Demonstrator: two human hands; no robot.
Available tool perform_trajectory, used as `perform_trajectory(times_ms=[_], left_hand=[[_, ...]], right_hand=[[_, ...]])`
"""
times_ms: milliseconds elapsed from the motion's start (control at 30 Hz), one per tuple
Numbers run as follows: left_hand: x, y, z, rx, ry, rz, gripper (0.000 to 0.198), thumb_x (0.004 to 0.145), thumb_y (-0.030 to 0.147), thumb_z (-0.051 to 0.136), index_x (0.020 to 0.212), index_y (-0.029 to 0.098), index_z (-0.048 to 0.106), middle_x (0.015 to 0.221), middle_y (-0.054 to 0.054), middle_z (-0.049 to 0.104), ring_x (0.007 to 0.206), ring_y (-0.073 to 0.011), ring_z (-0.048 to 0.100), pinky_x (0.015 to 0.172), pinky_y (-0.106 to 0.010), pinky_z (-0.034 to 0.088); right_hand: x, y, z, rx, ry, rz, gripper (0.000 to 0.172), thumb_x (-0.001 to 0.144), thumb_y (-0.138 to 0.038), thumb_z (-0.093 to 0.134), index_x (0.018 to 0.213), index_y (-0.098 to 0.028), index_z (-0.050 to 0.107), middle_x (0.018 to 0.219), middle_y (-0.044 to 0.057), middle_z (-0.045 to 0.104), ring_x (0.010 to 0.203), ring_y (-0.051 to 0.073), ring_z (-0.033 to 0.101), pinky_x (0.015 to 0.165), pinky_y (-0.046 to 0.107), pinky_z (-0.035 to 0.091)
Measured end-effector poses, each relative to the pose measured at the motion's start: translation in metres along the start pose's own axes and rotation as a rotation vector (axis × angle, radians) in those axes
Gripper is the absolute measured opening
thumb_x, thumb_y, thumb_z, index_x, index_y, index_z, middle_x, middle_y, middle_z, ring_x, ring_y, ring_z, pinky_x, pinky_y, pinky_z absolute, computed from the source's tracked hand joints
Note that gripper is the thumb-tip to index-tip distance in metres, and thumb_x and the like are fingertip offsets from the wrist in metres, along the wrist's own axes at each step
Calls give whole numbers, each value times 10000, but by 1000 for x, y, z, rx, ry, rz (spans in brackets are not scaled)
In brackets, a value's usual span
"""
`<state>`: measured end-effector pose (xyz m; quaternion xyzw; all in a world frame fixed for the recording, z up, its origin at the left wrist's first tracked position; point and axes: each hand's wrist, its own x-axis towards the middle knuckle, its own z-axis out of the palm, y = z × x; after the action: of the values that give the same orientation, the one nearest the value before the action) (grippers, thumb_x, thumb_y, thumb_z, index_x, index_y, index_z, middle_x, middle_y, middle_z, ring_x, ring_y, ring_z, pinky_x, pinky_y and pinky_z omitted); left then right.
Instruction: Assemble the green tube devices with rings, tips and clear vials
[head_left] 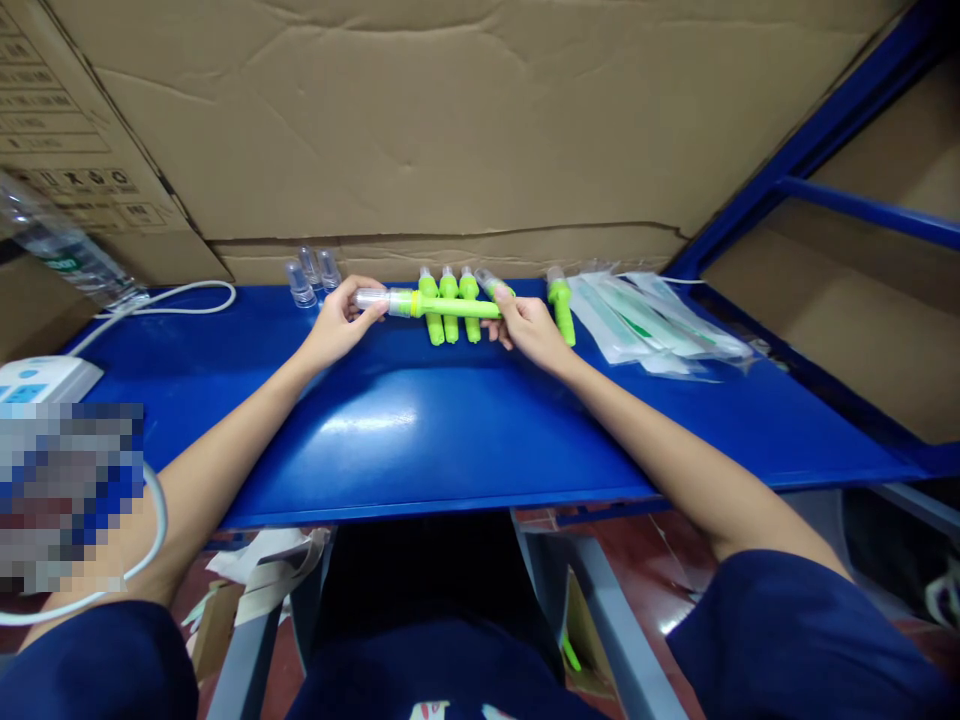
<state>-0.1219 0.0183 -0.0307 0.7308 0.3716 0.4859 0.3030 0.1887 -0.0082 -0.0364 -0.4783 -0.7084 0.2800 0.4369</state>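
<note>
Level above the blue table, a long lime-green tube with a yellow ring spans both my hands. My left hand pinches the clear cap at its left end. Around the green right end, the fingers of my right hand are closed. Behind the tube lie several shorter lime-green pieces with clear tips, one partly hidden by my right hand. Another green piece rests just right of that hand. Beyond my left hand, several loose clear caps stand together.
Flat clear packets with green print lie at the right on the blue table. A plastic bottle, a white power strip and its cable are at the left. Cardboard walls the back; a blue frame stands right.
</note>
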Motion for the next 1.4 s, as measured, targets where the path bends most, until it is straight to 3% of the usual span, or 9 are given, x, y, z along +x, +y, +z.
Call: perform_trajectory(times_ms=[167, 300, 467, 667, 767, 900, 1067, 1267, 1400], left_hand=[[3, -10, -3, -2, 48, -67, 568, 817, 700, 751, 1026, 184, 636, 833, -44, 717, 760, -160, 700, 750, -287, 592], [4, -13, -6, -22, 88, -102, 618, 792, 762, 743, 989, 188, 630, 781, -38, 717, 726, -160, 702, 710, -282, 585], [3, -11, -6, -24, 57, -76, 616, 794, 744, 747, 1016, 180, 638, 798, -43, 711, 717, -153, 692, 694, -273, 574], [2, -6, -3, -26, 13, -36, 585, 780, 694, 771, 1045, 189, 636, 878, -49, 709, 745, -154, 682, 734, -286, 584], [2, -6, -1, -10, 17, -53, 578, 802, 697, 745, 1035, 179, 636, 845, -48, 708, 720, -152, 678, 725, -286, 586], [3, -9, -1, -15, 51, -86, 596, 802, 736, 734, 1002, 183, 635, 793, -45, 719, 692, -152, 678, 724, -291, 591], [4, -12, -5, -9, 46, -104, 574, 805, 728, 741, 994, 196, 638, 796, -39, 727, 707, -157, 690, 739, -293, 592], [3, -11, -4, -42, 47, -109, 567, 822, 705, 741, 994, 174, 643, 774, -47, 717, 706, -163, 696, 685, -281, 559], [3, -11, -1, -52, 63, -135, 601, 825, 729, 725, 994, 158, 641, 762, -55, 713, 696, -159, 692, 684, -281, 553]], right_hand=[[0, 4, 8, 104, -63, -69, 741, 879, -905, 467, 978, -193, 646, 716, 35, 677, 492, 109, 548, 474, 278, 477], [0, 10, 12, 107, -99, -170, 820, 866, -842, 598, 1413, -267, 391, 1038, 81, 732, 633, 156, 662, 543, 332, 560], [1, 11, 9, 104, -118, -190, 593, 918, -814, 548, 1148, -282, 420, 955, 59, 746, 584, 157, 650, 556, 353, 561], [0, 4, 3, 24, -42, -81, 626, 924, -845, 485, 809, -233, 550, 720, 53, 709, 501, 142, 578, 523, 332, 507], [2, 9, 5, 66, -26, -57, 664, 897, -850, 529, 1046, -209, 623, 766, 60, 729, 502, 158, 598, 514, 343, 518], [4, 18, 8, 111, -38, -132, 739, 880, -765, 649, 1368, -252, 437, 905, 46, 756, 577, 173, 670, 537, 337, 548], [3, 14, 7, 116, -62, -155, 597, 856, -802, 648, 1063, -278, 450, 901, 31, 768, 575, 157, 667, 529, 320, 531], [2, 3, 1, 32, -99, -66, 658, 877, -890, 500, 825, -237, 557, 699, 55, 717, 462, 147, 566, 492, 333, 472], [1, 1, 3, 78, -68, -76, 665, 835, -884, 579, 971, -233, 590, 736, 34, 696, 499, 150, 583, 497, 329, 476]])
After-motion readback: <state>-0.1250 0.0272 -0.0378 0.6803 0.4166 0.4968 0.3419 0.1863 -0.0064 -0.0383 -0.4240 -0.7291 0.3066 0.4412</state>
